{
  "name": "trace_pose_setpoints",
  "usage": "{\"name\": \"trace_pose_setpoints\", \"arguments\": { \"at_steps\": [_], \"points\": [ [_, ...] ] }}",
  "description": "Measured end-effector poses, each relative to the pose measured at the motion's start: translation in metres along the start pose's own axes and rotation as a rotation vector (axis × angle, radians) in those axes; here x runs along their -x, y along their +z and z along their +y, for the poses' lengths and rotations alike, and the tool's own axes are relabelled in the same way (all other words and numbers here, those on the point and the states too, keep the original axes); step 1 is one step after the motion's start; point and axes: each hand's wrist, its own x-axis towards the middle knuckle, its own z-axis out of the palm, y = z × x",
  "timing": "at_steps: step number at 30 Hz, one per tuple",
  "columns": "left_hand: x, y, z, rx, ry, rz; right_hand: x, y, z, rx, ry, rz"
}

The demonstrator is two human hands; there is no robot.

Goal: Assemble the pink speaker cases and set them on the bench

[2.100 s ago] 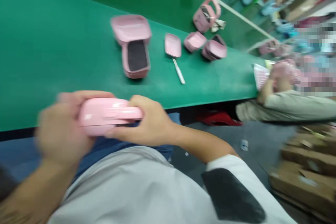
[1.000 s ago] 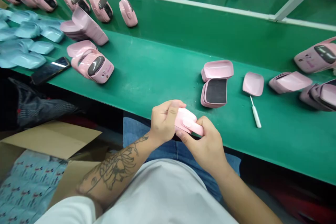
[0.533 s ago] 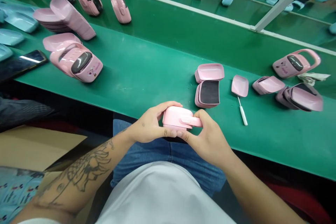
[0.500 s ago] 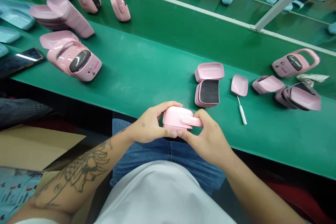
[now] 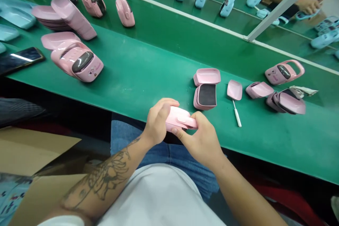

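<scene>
A pink handled device [image 5: 176,117] is between my two hands, over my lap at the table's front edge. My left hand [image 5: 158,122] wraps its left end, thumb raised against the side. My right hand [image 5: 202,136] grips the handle end on the right, thumb below and fingers above. Just beyond, on the green table [image 5: 148,74], stand stacked pink shells [image 5: 208,77] and a stack with a dark pad [image 5: 207,95]. Right of these are a single pink tray [image 5: 234,90] and a white-handled screwdriver [image 5: 237,117].
Pink devices [image 5: 86,65] and pink shells [image 5: 72,16] stand at the left, near a phone [image 5: 23,60]. At the right are another pink device [image 5: 283,73] and more shells [image 5: 288,101]. Blue devices [image 5: 227,4] and another person's hand [image 5: 308,6] are beyond the divider.
My left thumb has lifted from the device's lower edge to its side, and that hand has turned more upright. The view has shifted, showing the person beyond the divider.
</scene>
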Motion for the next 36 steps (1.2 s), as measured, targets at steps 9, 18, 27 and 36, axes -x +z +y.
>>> {"name": "trace_pose_setpoints", "arguments": {
  "at_steps": [9,18,27,36],
  "points": [
    [0.006,0.029,0.015,-0.214,-0.06,0.168,0.001,-0.012,0.002,0.059,0.017,-0.102],
    [0.012,0.036,0.01,-0.237,-0.05,0.193,0.013,0.008,0.017,-0.101,-0.044,0.064],
    [-0.006,0.002,-0.006,0.16,-0.095,-0.113,-0.009,-0.003,0.022,-0.13,0.009,0.021],
    [0.026,-0.014,0.014,-0.241,0.456,-0.142,-0.03,0.005,0.039,-0.306,-0.048,0.119]
  ]
}}
